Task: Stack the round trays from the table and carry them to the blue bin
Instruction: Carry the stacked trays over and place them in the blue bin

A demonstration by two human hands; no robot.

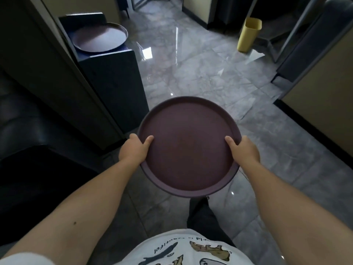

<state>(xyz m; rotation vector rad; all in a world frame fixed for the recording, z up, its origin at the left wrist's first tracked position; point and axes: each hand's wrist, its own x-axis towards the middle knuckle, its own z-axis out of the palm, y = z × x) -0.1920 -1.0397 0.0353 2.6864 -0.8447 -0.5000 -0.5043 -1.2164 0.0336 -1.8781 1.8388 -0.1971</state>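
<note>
The round tray you hold looks like matt, finely textured plastic, with no shine on its face. The floor beneath you is glossy polished stone tile, mirroring window light. Your T-shirt is soft printed cloth. The yellow bin looks like smooth plastic.

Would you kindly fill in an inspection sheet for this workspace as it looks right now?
Surface: glossy grey tiled floor; no table in view.
Job's things: purple round tray, possibly a stack, held level; another round tray resting in the blue bin ahead on the left.
Clutter: yellow bin standing on the floor, white scraps beside it.
Grippers: left hand and right hand grip opposite rims, thumbs on top.
Cables: nothing seen.
Surroundings: dark sofa on the left, partition walls.
</note>
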